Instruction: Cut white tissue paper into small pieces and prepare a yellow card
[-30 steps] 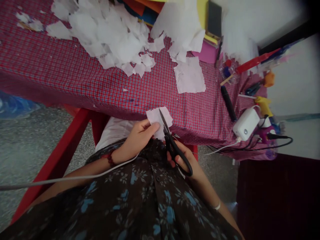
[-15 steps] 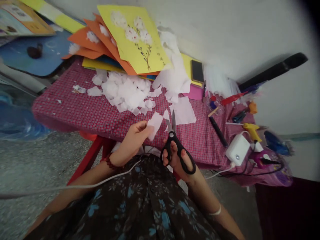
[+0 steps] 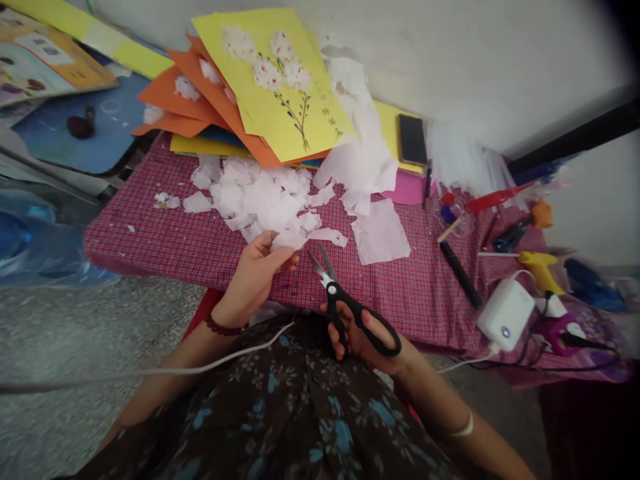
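Observation:
My left hand (image 3: 257,270) pinches a small piece of white paper (image 3: 289,240) at the near edge of a heap of cut paper pieces (image 3: 265,193). In my right hand (image 3: 357,333) is a pair of black-handled scissors (image 3: 333,289), thumb and fingers through the loops. Their blades stand slightly apart, pointing away from me, with nothing visible between them. Beyond the blades lies a curved paper strip (image 3: 330,235). To its right a larger square of white paper (image 3: 381,232) rests on the checked tablecloth (image 3: 310,283).
Behind the heap, a yellow card with paper flowers (image 3: 295,127) tops orange cards (image 3: 173,100). A phone (image 3: 413,139) lies at the back. On the right are a black marker (image 3: 460,273), a white box (image 3: 506,313) with a cable, and a yellow glue gun (image 3: 540,270).
My left hand has carried its paper piece left to the heap's edge. The scissors have swung leftward, away from the paper square. The whole view has shifted slightly.

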Demonstrator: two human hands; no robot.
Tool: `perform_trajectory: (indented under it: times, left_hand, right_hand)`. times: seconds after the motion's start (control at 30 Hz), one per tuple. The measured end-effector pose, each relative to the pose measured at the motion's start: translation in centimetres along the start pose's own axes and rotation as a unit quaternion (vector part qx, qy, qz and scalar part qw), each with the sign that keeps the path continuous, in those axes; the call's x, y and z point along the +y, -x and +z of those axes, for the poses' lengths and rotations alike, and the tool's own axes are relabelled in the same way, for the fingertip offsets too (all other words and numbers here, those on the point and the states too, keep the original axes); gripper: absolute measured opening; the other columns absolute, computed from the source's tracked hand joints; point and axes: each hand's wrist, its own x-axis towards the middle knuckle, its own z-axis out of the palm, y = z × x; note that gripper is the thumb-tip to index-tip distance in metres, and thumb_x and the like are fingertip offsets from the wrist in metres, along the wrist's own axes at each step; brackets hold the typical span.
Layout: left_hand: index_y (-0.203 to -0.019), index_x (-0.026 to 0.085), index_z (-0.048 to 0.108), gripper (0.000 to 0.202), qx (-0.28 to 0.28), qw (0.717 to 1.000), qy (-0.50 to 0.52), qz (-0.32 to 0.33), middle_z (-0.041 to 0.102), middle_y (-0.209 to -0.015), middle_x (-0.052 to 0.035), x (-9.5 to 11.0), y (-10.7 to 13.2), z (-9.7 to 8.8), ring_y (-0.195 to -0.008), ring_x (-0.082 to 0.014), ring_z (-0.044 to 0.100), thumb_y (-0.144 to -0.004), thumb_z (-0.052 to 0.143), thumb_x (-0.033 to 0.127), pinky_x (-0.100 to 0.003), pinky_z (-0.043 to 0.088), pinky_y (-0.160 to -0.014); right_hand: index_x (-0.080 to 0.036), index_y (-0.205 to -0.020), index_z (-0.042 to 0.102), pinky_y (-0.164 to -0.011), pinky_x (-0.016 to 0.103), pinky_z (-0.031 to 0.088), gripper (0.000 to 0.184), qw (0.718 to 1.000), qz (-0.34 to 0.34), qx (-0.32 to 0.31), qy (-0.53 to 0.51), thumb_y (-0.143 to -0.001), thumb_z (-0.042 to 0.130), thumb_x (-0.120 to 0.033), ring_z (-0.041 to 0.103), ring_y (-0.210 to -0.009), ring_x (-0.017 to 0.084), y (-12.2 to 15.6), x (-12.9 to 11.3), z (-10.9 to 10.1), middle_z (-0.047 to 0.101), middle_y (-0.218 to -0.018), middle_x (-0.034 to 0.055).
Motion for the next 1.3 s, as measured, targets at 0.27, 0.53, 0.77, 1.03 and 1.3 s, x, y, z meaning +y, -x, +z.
perform_trajectory:
  times: [0.27,0.53,0.77,1.03,1.3]
  left_hand:
    - [-0.078,0.017,0.066,0.016,0.0,1.0,-0.019,-0.008,0.071,-0.07,0.0,-0.5,1.4,-1.3,-0.062,-0.0116,0.065,-0.065,0.076,0.018,-0.02,0.052,-0.057]
    - [-0.077,0.018,0.065,0.018,0.02,0.999,0.006,0.026,0.07,-0.071,0.0012,-0.9,1.5,-1.9,-0.063,-0.0124,0.067,-0.063,0.077,0.018,-0.02,0.053,-0.055]
    - [-0.077,0.021,0.066,0.02,-0.033,0.996,0.079,0.04,0.071,-0.067,0.0038,-0.2,0.2,-1.2,-0.057,-0.0096,0.064,-0.062,0.078,0.015,-0.019,0.054,-0.055]
    - [-0.081,0.018,0.065,0.026,-0.018,0.998,0.066,-0.003,0.07,-0.065,0.0028,0.9,-0.9,-2.3,-0.054,-0.0102,0.064,-0.059,0.078,0.014,-0.02,0.052,-0.053]
    - [-0.082,0.017,0.065,0.029,-0.004,0.997,0.079,0.012,0.07,-0.065,0.0035,2.3,-1.8,-2.4,-0.052,-0.0078,0.063,-0.056,0.078,0.013,-0.017,0.052,-0.054]
  right_hand:
    - [-0.022,-0.118,0.062,-0.063,0.028,0.044,0.06,0.994,-0.099,0.006,0.037,-0.08,0.067,-0.067,0.057,-0.067,0.015,-1.5,-2.3,1.0,0.061,-0.085,0.0031]
    - [-0.026,-0.127,0.061,-0.066,0.03,0.044,0.06,0.981,-0.187,0.029,0.041,-0.084,0.06,-0.067,0.054,-0.069,0.016,0.9,-3.4,-0.1,0.058,-0.086,0.0024]
    - [-0.018,-0.13,0.049,-0.073,0.028,0.042,0.061,0.941,-0.078,-0.086,0.318,-0.09,0.058,-0.064,0.057,-0.084,0.015,0.9,-2.9,-0.3,0.057,-0.1,0.0065]
    - [-0.015,-0.106,0.054,-0.064,0.026,0.04,0.058,0.93,-0.089,-0.089,0.345,-0.087,0.056,-0.071,0.054,-0.073,0.013,-2.8,-5.4,2.2,0.056,-0.088,0.0044]
    - [-0.017,-0.105,0.053,-0.059,0.026,0.038,0.056,0.928,-0.104,-0.063,0.353,-0.087,0.057,-0.07,0.052,-0.066,0.011,-4.9,-6.1,3.7,0.055,-0.083,0.0019]
